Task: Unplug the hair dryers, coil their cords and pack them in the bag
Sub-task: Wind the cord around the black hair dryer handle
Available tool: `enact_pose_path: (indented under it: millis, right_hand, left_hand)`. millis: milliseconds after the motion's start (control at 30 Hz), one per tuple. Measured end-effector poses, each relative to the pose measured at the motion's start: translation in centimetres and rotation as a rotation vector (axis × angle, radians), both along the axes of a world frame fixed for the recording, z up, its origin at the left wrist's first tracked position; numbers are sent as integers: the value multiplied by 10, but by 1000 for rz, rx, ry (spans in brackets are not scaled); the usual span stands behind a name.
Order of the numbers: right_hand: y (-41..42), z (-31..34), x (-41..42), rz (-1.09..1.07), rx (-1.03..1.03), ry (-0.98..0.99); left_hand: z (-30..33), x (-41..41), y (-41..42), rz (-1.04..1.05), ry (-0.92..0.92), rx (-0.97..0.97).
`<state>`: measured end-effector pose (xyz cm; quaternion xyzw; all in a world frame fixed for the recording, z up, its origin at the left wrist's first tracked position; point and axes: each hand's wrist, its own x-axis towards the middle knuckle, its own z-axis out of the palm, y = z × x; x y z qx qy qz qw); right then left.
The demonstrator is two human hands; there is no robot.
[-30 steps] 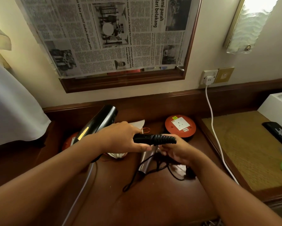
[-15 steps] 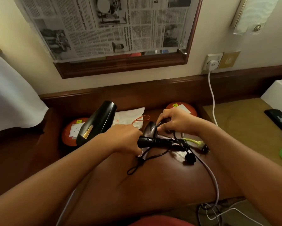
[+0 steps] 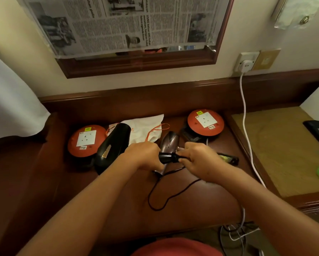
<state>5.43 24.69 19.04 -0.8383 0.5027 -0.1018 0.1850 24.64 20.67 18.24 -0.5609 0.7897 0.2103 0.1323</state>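
Hands meet over the wooden desk: left hand and right hand each closed on the black handle between them, above the bronze hair dryer; its black cord trails loose below.

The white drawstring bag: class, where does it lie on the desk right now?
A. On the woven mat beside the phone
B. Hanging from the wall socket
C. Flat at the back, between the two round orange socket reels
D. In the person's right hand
C: the white drawstring bag lies flat at the back of the desk, between the left orange reel and the right orange reel, touched by neither hand.
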Motion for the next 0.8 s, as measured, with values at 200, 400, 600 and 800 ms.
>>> enact_pose_path:
  millis: [200, 400, 600, 800]
  right_hand:
    - [27, -19, 8, -161, 137, -169]
    - [45, -38, 13, -563, 731, -837]
    - [46, -47, 10, -550, 1048, -1205]
    - [47, -47, 16, -492, 1003, -1290]
  left_hand:
    - [-9, -2, 1, 78, 37, 9]
    - [-11, -4, 9, 127, 97, -6]
    - [-2, -6, 12, 130, 125, -29]
    - [7, -1, 7, 116, 152, -27]
